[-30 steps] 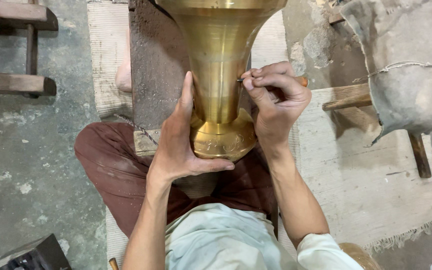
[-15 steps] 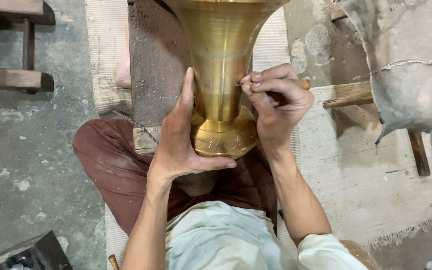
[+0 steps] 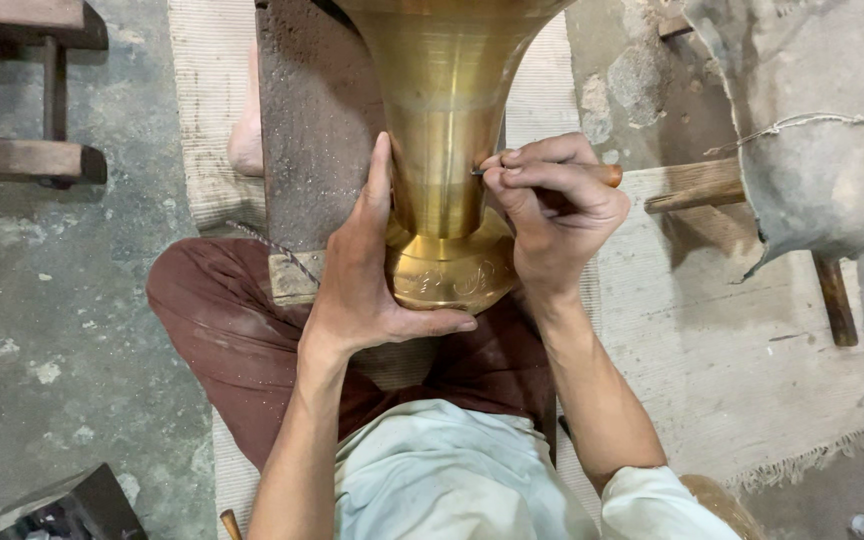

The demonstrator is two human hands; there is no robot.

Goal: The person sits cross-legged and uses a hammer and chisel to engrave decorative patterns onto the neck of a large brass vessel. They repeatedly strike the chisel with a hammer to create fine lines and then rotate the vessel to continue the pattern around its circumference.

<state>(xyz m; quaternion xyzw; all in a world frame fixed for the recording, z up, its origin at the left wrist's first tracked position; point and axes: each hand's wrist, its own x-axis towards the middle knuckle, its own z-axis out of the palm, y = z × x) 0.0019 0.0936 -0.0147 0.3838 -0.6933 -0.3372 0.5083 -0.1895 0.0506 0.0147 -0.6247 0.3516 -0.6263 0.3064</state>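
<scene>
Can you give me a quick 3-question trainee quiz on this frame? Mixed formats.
1. True or false: the left hand lies flat against the side of the brass vase, thumb under its base.
2. Which does the right hand pinch? A) a cloth B) a thin pointed tool with a wooden handle C) a brush
3. Fill in: the tool's tip meets the vase at its narrow ____, above the flared base.

Key: 1 true. 2 B. 3 neck.
</scene>
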